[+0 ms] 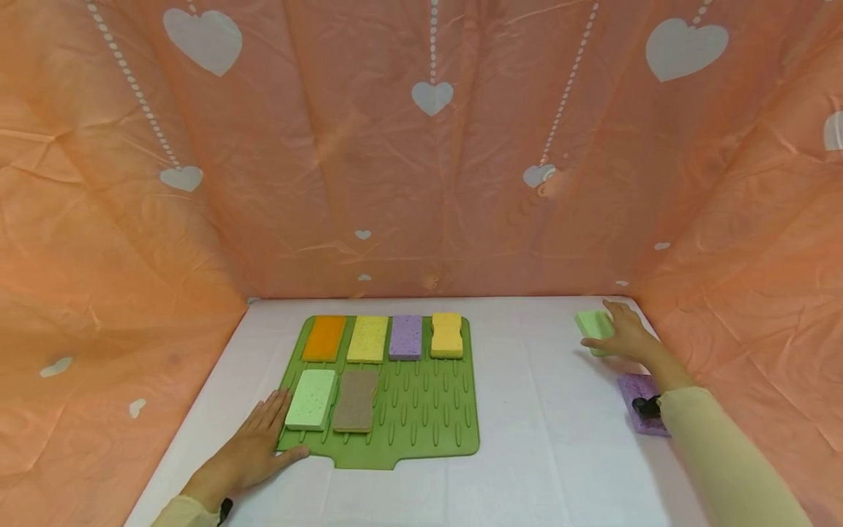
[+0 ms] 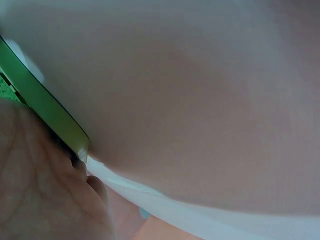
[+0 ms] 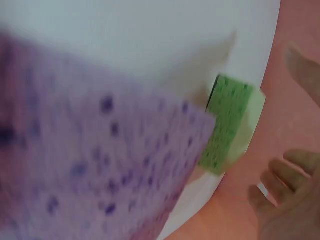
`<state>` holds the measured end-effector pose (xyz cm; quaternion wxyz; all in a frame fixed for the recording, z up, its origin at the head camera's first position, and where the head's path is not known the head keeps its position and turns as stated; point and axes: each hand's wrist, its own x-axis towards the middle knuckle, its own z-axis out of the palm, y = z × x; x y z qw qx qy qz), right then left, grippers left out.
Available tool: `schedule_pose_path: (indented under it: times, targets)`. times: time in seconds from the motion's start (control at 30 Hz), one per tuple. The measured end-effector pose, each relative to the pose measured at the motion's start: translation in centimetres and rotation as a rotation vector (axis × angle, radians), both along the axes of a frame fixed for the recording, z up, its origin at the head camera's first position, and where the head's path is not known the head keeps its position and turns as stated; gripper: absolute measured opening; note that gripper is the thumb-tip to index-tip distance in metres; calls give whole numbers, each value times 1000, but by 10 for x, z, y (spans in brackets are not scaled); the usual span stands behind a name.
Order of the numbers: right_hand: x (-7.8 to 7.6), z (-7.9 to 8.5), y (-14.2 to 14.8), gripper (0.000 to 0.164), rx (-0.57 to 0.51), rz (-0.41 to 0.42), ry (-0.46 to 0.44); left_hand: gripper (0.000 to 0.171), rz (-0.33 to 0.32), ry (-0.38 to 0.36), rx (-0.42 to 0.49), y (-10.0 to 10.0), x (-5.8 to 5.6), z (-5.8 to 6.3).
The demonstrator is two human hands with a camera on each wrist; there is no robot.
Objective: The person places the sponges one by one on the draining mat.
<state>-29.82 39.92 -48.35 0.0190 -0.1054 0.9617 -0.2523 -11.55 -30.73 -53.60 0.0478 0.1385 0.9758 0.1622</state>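
My left hand (image 1: pixel 253 446) rests at the left edge of a green ridged mat (image 1: pixel 428 410), its fingers straight and its thumb spread near the front edge. Beside those fingers, on the mat, lies a pale green sponge (image 1: pixel 312 400). Over at the far right, my right hand (image 1: pixel 622 337) is above another light green sponge (image 1: pixel 591 322) on the white table. In the right wrist view, a gap shows between the spread fingers (image 3: pixel 282 175) and this green sponge (image 3: pixel 227 125). A speckled purple sponge (image 1: pixel 642 402) lies under the right wrist, partly hidden by it.
Along the mat's back row are an orange sponge (image 1: pixel 324 339), a yellow sponge (image 1: pixel 367 339), a purple sponge (image 1: pixel 405 337) and a notched yellow sponge (image 1: pixel 447 336). A brown-topped sponge (image 1: pixel 356 401) sits in front. Orange cloth walls (image 1: pixel 369 183) with hearts enclose the table.
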Motion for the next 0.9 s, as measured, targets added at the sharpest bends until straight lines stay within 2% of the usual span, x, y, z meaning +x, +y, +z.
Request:
schedule_pose_path:
  times: [0.37, 0.6, 0.9]
  targets:
    - [-2, -6, 14, 128, -2, 60, -135, 111, -1, -18, 0, -3, -2, -2]
    - [-5, -14, 16, 124, 1, 80, -112, 111, 4, -17, -9, -2, -2, -2]
    - [-2, -7, 11, 129, 67, 60, -162, 113, 9, -37, 12, -1, -2, -2]
